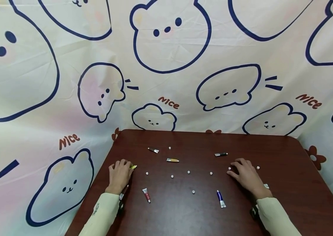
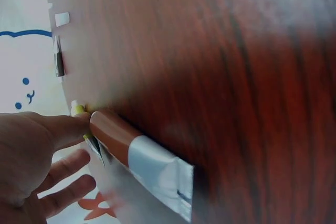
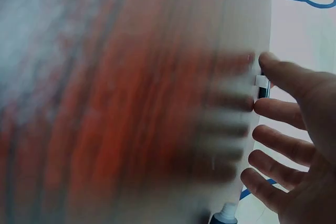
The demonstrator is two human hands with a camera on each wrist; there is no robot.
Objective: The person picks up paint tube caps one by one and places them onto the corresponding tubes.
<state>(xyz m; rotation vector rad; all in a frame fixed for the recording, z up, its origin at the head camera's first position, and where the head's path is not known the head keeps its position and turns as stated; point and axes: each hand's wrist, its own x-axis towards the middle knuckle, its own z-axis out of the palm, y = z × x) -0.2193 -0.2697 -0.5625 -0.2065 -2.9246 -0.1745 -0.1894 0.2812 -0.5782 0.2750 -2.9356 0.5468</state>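
At the table's left side my left hand (image 1: 120,175) pinches a small yellow-green paint tube (image 1: 134,167), whose yellow end (image 2: 77,107) pokes past the fingers in the left wrist view. A brown paint tube (image 2: 152,166) with a silver end lies close by that wrist. My right hand (image 1: 247,177) is on the right side, fingers spread and low over the table. A small white cap (image 1: 229,168) lies at its thumb and index fingertips, which stand apart. Another white cap (image 1: 258,167) is to the right of that hand. Whether the fingers touch the near cap, I cannot tell.
More paint tubes lie about: dark brown (image 1: 153,150), yellow (image 1: 173,160), black (image 1: 221,154), red (image 1: 146,195) and blue (image 1: 220,199). A tube end (image 1: 266,186) shows beside the right wrist. Several white caps (image 1: 188,172) are scattered mid-table. A printed cloth (image 1: 184,91) hangs behind.
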